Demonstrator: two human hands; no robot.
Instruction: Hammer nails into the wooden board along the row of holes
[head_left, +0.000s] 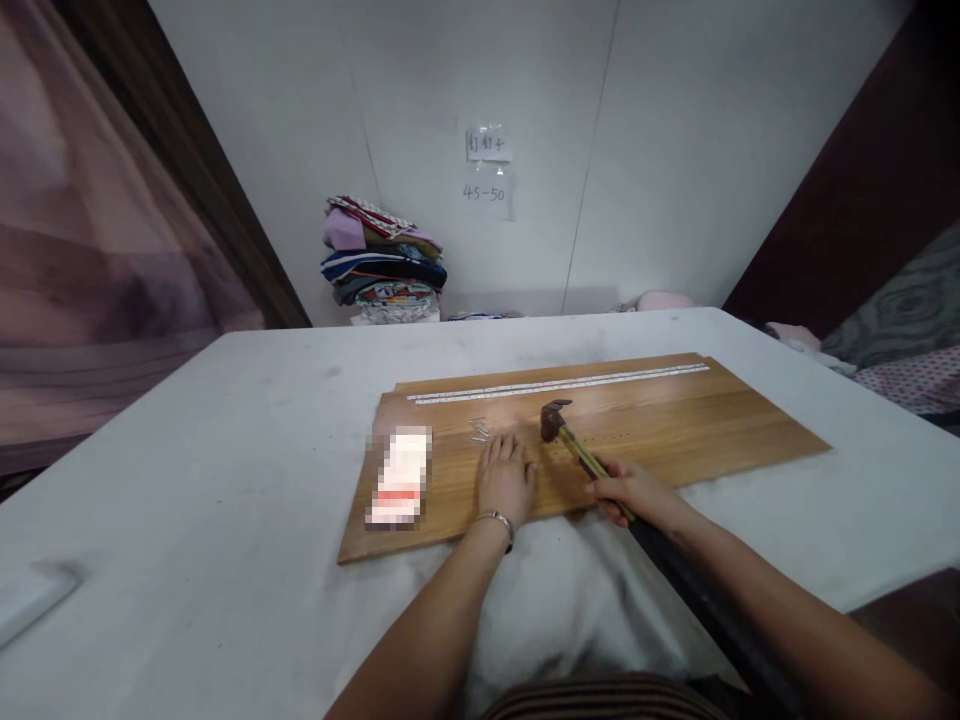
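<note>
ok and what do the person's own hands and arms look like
The left hand and right hand are ungloved, and no sleeves show on the forearms. A slim silvery bracelet circles the left wrist; none shows on the right.

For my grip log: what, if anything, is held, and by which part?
Right hand: the rusty-headed claw hammer, by its yellow shaft. Left hand: resting on the flat brown wooden board, nothing visibly held.

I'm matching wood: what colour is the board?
The board is brown with wood grain; head view best.
</note>
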